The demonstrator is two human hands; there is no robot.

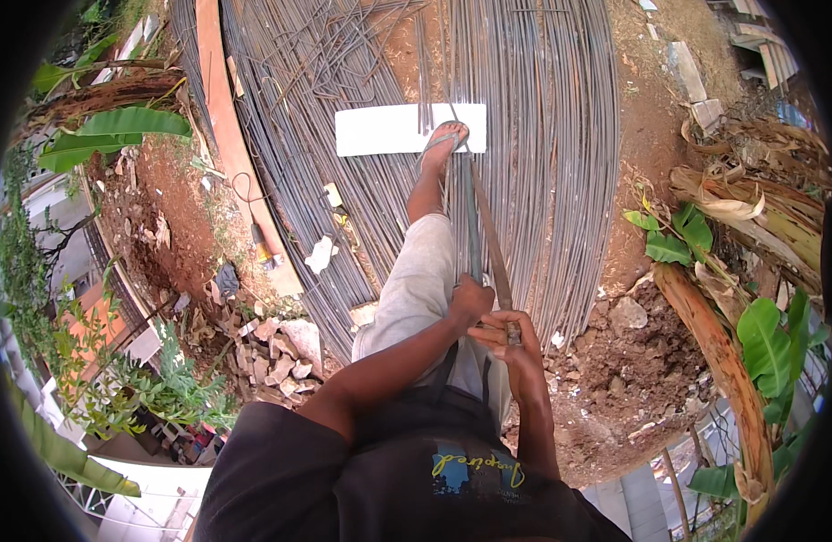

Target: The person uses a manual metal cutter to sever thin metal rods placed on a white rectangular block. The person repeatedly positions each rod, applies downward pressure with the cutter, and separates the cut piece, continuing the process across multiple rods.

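The left hand (471,301) is clenched around the upper end of a long greenish metal bar (471,217), fingers wrapped fully about it. Just beside it, at about four o'clock, the right hand (511,339) closes on the end of a rusty brown steel rod (490,237), thumb and fingers curled over the tip. From the two hands both rods run toward twelve o'clock, close alongside each other, down to a foot in a grey sandal (444,141). That foot stands on a flat white rectangular board (380,129), which lies across a wide bundle of long grey steel reinforcement bars (542,135). The bent leg in pale grey trousers (414,289) sits at ten o'clock from the hands.
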